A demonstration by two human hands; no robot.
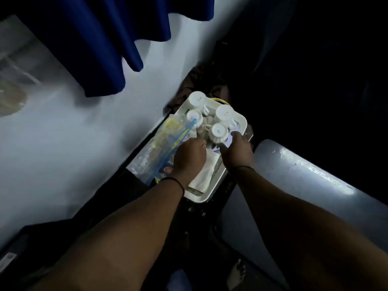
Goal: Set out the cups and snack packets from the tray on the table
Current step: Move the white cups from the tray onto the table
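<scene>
Head view shows a white tray (241,120) at the centre of the frame, and both hands reach into it. Four white cups (224,114) stand upside down in its upper part, close together. Small marks are printed on their bottoms, but they are too small to read. At the left edge of the tray lies a clear snack packet (159,141) with blue and yellow print; its letters are blurred. White paper packets (206,171) lie in the lower part of the tray. The left hand (190,157) rests on the packets beside the cups, fingers curled down; what they pinch I cannot tell. The right hand (238,151) touches the tray's right side, fingers bent, grip unclear. A pale surface (63,133) fills the left of the frame, under a blue curtain (109,38) at the upper left. The room is dark
</scene>
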